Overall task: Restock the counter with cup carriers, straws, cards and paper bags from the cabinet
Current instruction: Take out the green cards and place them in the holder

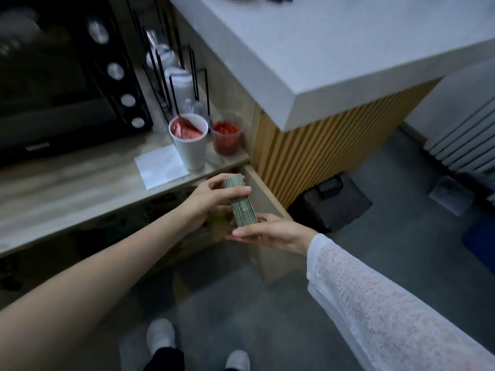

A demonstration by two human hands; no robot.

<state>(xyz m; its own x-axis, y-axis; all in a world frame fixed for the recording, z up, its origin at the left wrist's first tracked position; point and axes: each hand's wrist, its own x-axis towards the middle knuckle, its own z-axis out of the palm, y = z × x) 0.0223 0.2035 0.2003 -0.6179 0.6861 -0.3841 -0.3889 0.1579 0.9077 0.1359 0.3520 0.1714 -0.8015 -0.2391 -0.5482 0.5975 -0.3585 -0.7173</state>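
Far left: black oven [61, 76] on a wood-grain shelf [67, 188], silver knobs down its right side. Right of it, a black wire rack [171, 68] holding clear cups, blurred. Near the rack, a white cup [190, 145] with red contents and a clear cup [227, 135] of red bits, side by side at the shelf's right end; a white paper sheet [160, 166] lies just left of the white cup.

Centre, below the shelf edge: stack of cards [240, 202], edge-on, held between both hands. Left hand [211, 196], bare forearm, fingers curled over the far end and top of the stack. Right hand [270, 230], white knit sleeve, fingers closed on the near end from beneath.

Right: grey counter [348, 62] on a slatted wood base [321, 145]; dark box [334, 202] on the floor beside it.
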